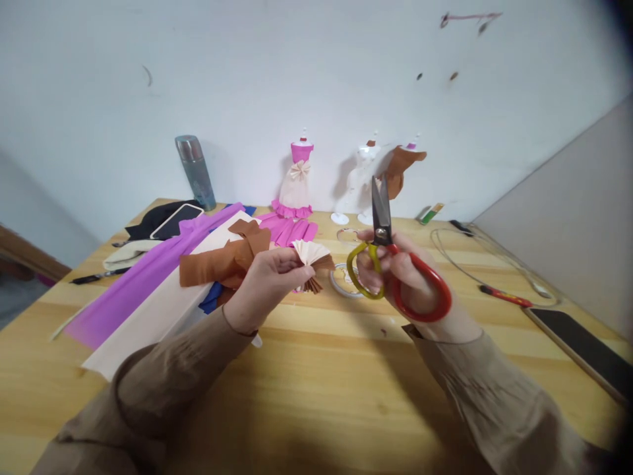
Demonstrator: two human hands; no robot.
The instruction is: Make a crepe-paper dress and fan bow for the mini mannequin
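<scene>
My left hand (270, 284) pinches a small pleated paper fan (311, 253), cream on top with brown folds below. In my right hand (410, 274) is a pair of scissors (381, 204) with one yellow and one red handle loop; the dark blades point upward and look closed. The scissors are apart from the fan, to its right. Behind them stand a mini dress form (301, 175) in a pink and cream paper dress, a white dress form (364, 168), and another form draped in brown paper (406, 161).
Purple crepe paper (148, 284), a cream sheet (148, 320) and brown paper (208, 264) lie at left. A bottle (196, 171) leans by the wall. Rolls of tape (336, 285) sit behind my hands. At right are a phone (578, 343), a red screwdriver-like tool (504, 295) and a cable (484, 264).
</scene>
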